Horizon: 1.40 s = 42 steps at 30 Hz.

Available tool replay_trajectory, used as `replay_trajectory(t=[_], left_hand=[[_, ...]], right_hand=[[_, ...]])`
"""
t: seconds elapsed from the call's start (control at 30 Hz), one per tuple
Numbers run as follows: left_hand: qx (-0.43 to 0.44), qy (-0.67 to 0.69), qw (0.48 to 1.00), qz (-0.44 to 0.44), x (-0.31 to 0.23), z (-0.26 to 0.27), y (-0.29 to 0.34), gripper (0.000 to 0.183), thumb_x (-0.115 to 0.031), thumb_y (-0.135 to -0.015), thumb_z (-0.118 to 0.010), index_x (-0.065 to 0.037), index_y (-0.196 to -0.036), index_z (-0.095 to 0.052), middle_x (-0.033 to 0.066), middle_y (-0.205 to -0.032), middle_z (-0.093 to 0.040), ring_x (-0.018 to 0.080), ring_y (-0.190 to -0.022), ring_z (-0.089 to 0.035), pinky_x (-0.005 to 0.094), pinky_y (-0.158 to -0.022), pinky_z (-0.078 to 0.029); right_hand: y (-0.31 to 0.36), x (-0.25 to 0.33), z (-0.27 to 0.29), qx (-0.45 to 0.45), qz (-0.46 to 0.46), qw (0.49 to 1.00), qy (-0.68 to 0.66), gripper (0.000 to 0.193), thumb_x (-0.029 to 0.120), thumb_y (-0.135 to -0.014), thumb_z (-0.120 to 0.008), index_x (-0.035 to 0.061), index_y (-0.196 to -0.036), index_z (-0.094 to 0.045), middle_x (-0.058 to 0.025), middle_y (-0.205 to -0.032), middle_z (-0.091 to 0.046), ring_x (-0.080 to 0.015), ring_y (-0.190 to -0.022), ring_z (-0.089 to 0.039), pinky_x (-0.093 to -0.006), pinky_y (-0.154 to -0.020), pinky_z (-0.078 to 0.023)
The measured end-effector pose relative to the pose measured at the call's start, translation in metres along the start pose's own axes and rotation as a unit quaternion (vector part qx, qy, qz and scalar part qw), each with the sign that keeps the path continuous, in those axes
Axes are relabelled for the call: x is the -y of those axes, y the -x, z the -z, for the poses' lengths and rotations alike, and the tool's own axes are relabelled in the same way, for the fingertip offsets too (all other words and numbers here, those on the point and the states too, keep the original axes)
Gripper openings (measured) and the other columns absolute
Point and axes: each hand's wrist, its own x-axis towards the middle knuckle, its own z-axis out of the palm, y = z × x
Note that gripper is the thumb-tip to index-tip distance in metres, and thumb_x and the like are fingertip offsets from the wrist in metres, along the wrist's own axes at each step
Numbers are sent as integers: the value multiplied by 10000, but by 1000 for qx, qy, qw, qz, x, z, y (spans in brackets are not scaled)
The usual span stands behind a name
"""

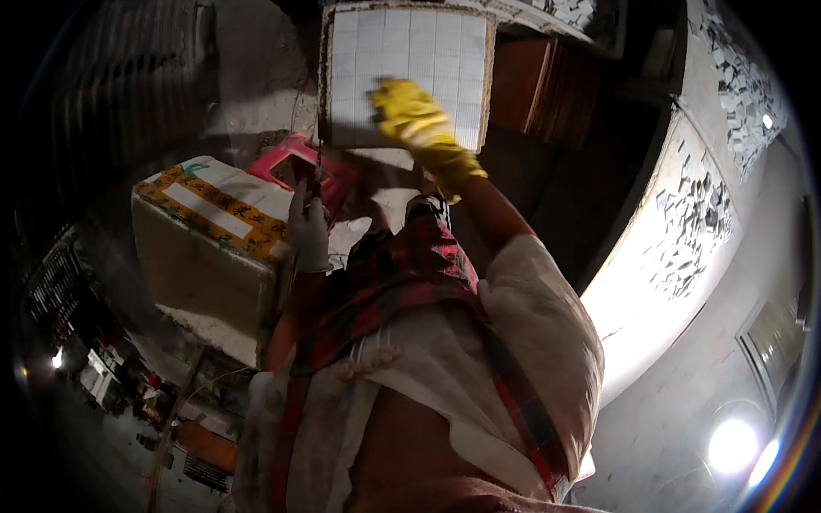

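Observation:
My right hand (pixel 419 124), in a yellow rubber glove, is over a framed tray (pixel 325 77) filled with rows of narrow white strips (pixel 428 47). Its fingertips are smeared by motion, so I cannot tell whether they hold or touch anything. Lower and to the left, my left hand (pixel 310 229) wears a pale glove. Its fingers are closed around a thin dark tool (pixel 320 162) that points upward beside the tray's near left corner; its exact kind does not show. Just behind that hand is a pink-red plastic stool (pixel 278 164), partly hidden.
A large pale box (pixel 205 269) with orange printed tape stands at my left. Brown boards (pixel 522 81) are stacked right of the tray. A curved pale surface (pixel 658 239) with many small grey pieces (pixel 697 201) rises at the right. A bright lamp (pixel 733 445) shines at lower right.

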Motion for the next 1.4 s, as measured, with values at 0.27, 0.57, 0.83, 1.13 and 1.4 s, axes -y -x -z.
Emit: replay_trajectory(t=[0.27, 0.57, 0.83, 1.13, 1.4], left_hand=[[-132, -165, 961, -177, -16, 56, 0, 283, -31, -924, -546, -13, -1196, -621, 53, -886, -610, 123, -766, -553, 267, -690, -468], [-394, -86, 915, -29, 8, 243, 3, 265, -146, -943, -519, 17, -1116, -635, 110, -955, -666, 225, -797, -631, 349, -702, -500], [-167, -268, 943, 104, 131, 292, -89, 296, -159, -938, -473, -37, -1165, -618, 201, -1187, -621, 362, -1028, -616, 435, -874, -477], [-86, -273, 943, 167, 70, 293, -55, 501, -283, -1002, -392, -23, -1429, -402, 182, -1473, -403, 328, -1325, -419, 415, -1057, -365], [-150, -96, 920, 349, 106, 310, -55, 448, -323, -957, -494, -66, -1321, -547, 184, -1382, -504, 340, -1202, -542, 437, -961, -456]], right_hand=[[-108, -125, 48, -205, -60, 947, 242, 493, 330, -868, -577, 32, -1260, -537, -195, -1318, -538, -354, -1253, -474, -442, -1068, -352], [-69, 85, -42, 77, 272, 957, 65, 496, 233, -942, -512, 99, -1413, -432, -148, -1500, -358, -345, -1387, -319, -496, -1161, -222], [-19, 99, 65, 210, 120, 970, 40, 218, 152, -865, -574, 84, -1066, -629, -93, -1106, -638, -274, -988, -636, -353, -804, -530], [-27, 176, 74, 57, 215, 975, -17, 252, 165, -927, -542, 0, -1099, -624, -214, -1147, -632, -371, -1050, -610, -427, -899, -499], [-91, 323, 95, -53, 365, 920, -132, 427, 146, -828, -682, -11, -1208, -567, -287, -1251, -553, -438, -1119, -563, -471, -952, -464]])
